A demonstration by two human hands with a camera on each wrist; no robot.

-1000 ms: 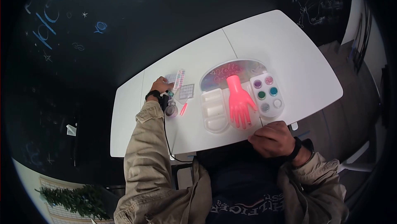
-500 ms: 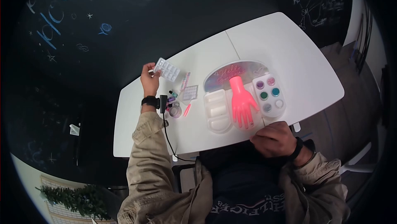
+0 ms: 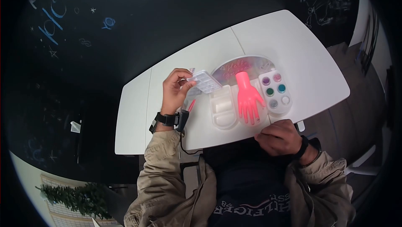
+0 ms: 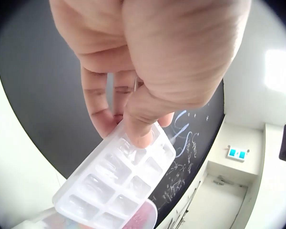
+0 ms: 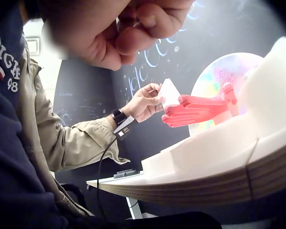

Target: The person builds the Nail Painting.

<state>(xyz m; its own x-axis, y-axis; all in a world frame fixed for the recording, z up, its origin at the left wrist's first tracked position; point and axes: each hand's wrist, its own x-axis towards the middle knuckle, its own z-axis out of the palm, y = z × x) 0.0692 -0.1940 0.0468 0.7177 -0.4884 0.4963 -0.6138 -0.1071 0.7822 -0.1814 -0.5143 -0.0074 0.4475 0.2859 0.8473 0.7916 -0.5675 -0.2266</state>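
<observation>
My left hand pinches a translucent white plastic tray of small rectangular compartments by one end. The thumb lies on its top, with the fingers curled behind. In the head view the tray is held up by the left end of the white caddy. A pink model hand lies in the caddy's middle, fingers toward me. My right hand is by the table's front edge, fingers and thumb curled in, with no object visible in its grip.
Several round pots of coloured glitter sit in the caddy's right section. Behind the model hand stands a shiny curved panel with pink lettering. A pink stick-like item lies left of the caddy. A cable trails from my left wrist.
My left hand has lifted the compartment tray from the table's left side and carried it right, toward the caddy. The right hand has stayed curled near the front edge.
</observation>
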